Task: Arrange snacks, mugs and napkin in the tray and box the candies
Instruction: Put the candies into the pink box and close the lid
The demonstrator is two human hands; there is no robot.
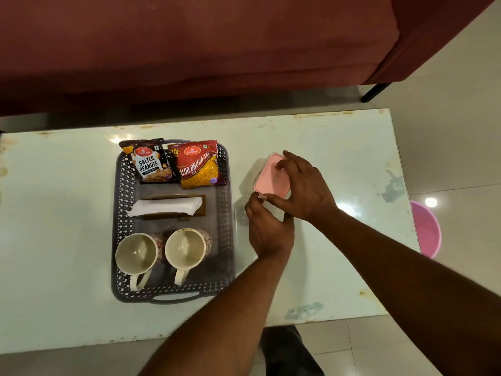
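Note:
A grey perforated tray [122, 185] lies on the white table. At its far end sit a salted peanuts pack [150, 164] and a red aloo bhujia pack [199, 166]. A white napkin [165, 207] rests on a brown holder mid-tray, and two cream mugs [137, 253] [185, 249] stand at the near end. To the tray's right is a small box with a pink lid [271, 177]. My right hand [306, 191] presses on the lid from above. My left hand [268, 226] pinches the box's near corner. Candies are not visible.
A maroon sofa [189, 50] runs along the far side of the table [339, 267]. A pink tub [427, 229] stands on the tiled floor past the table's right edge. A dark shoe shows below the near edge.

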